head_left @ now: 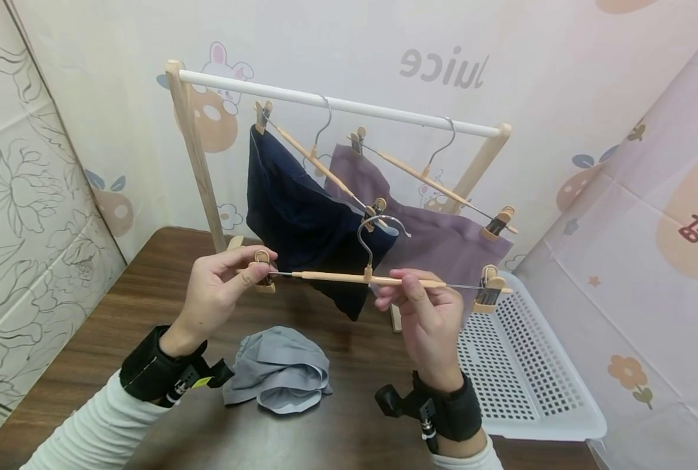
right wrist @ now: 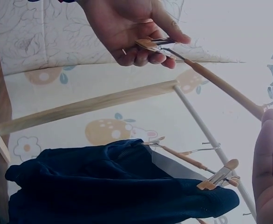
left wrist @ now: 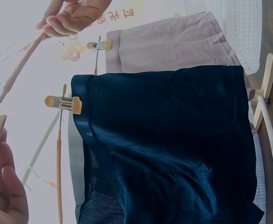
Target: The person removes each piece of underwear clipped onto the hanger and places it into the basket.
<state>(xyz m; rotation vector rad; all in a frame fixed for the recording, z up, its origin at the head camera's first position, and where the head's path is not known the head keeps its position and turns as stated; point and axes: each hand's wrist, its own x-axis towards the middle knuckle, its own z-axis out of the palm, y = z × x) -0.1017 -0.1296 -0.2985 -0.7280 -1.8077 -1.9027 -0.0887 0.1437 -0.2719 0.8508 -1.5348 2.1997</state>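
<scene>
Both hands hold a clip hanger [head_left: 337,277] level in front of the rack, its metal hook pointing up. My left hand [head_left: 216,287] pinches the clip [head_left: 263,274] at its left end between thumb and fingers. With thumb and fingers, my right hand [head_left: 428,313] grips the wooden bar right of the hook. The other clip [head_left: 490,290] stands free at the right end. Below, a crumpled grey garment [head_left: 281,369] lies on the table. Behind the hanger, navy shorts [left wrist: 174,135] and a mauve garment [head_left: 443,241] hang from clip hangers on the rack.
The rack has a white rail [head_left: 349,104] on wooden posts [head_left: 196,156]. A white perforated basket [head_left: 537,365] stands on the right of the brown table [head_left: 113,339]. Printed curtains [head_left: 636,274] close off the back and sides.
</scene>
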